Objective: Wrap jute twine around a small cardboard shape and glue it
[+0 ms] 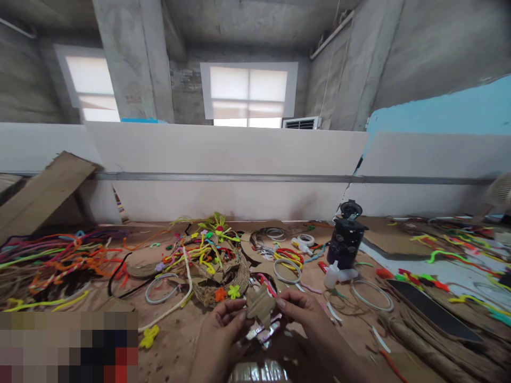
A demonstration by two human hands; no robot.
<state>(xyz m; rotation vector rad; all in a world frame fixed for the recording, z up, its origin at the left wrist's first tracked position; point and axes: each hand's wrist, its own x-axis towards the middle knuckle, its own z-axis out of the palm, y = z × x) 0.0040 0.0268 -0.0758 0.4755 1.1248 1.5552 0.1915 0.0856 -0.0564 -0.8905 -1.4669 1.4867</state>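
Both my hands hold a small brown cardboard cut-out with lobed edges, low in the middle of the view. My left hand pinches its left side with fingers curled. My right hand grips its right side between thumb and fingers. Under my hands lies something shiny and pinkish that I cannot make out. Just beyond the cut-out sits a woven jute wreath decorated with coloured pipe cleaners and small flowers.
A pile of coloured pipe cleaners covers the left of the table. Wire rings, tape rolls, a black jar and a small white glue bottle lie behind. Cardboard strips sit at right. White partition boards close the back.
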